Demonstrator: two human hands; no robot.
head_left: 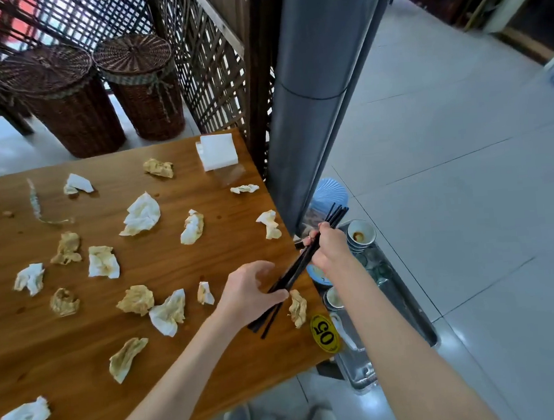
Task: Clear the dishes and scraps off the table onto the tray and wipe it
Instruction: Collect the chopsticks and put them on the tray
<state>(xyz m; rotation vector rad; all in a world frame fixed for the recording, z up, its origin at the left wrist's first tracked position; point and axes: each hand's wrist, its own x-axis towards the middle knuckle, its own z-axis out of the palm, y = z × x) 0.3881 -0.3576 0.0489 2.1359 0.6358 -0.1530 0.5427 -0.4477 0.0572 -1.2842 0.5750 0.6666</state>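
Note:
Both hands hold one bundle of black chopsticks [300, 264] at the right edge of the wooden table [80, 322]. My right hand [329, 244] grips the bundle's upper part over the tray [417, 311], a metal one standing beside the table. My left hand [250, 292] closes around the lower ends, just above the tabletop. Several crumpled, stained napkins [141, 215] lie scattered over the table. On the tray stand stacked small bowls [360, 235], a blue plate [318, 274] and a cup [333, 299].
A white napkin stack [217, 151] sits at the table's far right corner. A yellow "05" sticker [325, 333] marks the near right corner. A grey metal column [319, 85] rises beside the table edge. Two wicker baskets [74, 102] and a lattice screen stand behind.

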